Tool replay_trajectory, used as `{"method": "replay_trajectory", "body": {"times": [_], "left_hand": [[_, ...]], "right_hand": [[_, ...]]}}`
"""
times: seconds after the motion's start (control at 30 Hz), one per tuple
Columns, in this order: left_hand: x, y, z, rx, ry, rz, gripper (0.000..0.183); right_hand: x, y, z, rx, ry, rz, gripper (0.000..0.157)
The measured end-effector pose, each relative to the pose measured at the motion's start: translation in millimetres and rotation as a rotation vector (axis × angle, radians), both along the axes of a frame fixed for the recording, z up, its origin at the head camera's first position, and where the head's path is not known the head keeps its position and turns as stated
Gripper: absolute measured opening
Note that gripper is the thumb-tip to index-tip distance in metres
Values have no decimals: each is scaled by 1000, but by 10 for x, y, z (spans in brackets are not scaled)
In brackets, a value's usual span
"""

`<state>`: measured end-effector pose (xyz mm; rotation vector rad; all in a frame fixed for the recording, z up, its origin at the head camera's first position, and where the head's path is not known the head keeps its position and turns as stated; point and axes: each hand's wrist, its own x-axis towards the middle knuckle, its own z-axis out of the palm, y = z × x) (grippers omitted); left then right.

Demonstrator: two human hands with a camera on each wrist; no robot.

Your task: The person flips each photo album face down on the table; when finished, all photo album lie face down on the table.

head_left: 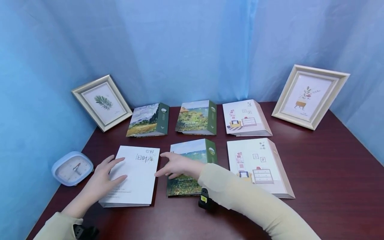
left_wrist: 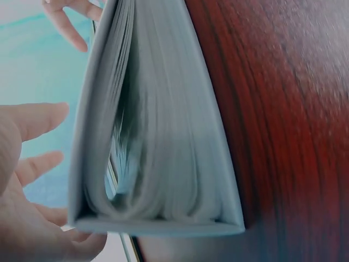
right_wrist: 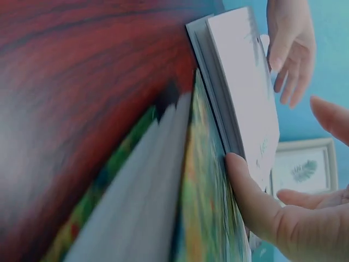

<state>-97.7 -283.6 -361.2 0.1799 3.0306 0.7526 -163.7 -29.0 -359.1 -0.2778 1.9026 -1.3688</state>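
Note:
A white photo album (head_left: 138, 181) with dark lettering lies at the front left of the table. My left hand (head_left: 103, 178) hovers over its left side, fingers spread. From the other side my right hand (head_left: 180, 165) reaches across a green-spined landscape album (head_left: 189, 190), its thumb and fingers parted at the white album's right edge. Neither hand grips anything; whether the right fingertips touch the cover I cannot tell. In the left wrist view the white album's pages (left_wrist: 169, 136) fan out beside the left hand. The right wrist view has the right hand (right_wrist: 294, 224) above the landscape album's cover.
Behind stand two landscape albums (head_left: 147, 120) (head_left: 195, 118) and a furniture-print album (head_left: 244, 120); a similar one (head_left: 255, 166) lies front right. Picture frames (head_left: 108, 125) (head_left: 282, 115) lean at both back corners. A blue clock (head_left: 75, 169) sits at the left edge.

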Motion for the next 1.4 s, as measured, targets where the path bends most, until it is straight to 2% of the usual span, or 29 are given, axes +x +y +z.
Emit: {"method": "replay_trajectory", "body": {"times": [0.1,0.23,0.4,0.57,0.77,0.9,1.17,1.4], "left_hand": [[6,-48,-27,17,-41,17,62],[-27,-98,-82,41,-136,25,70],[-40,-128,-123,71,-238,69,76],[-33,-156,-126,93,-294,110,80],[-44,-213,-128,130,-309,140,77],[-41,-229,-128,159,-325,147,76],[-35,-239,-155,167,-285,156,73],[-33,-250,-151,207,-281,161,76]], "right_hand": [[26,-111,-36,-13,-19,-11,80],[53,-214,-73,-33,-39,-14,82],[87,-294,-118,-55,-57,-24,82],[106,-336,-155,-67,-57,-47,80],[131,-394,-229,-95,-44,-102,70],[158,-429,-272,-41,28,-120,65],[184,-467,-305,-6,73,-194,57],[201,-514,-338,-111,26,-278,54]]}}
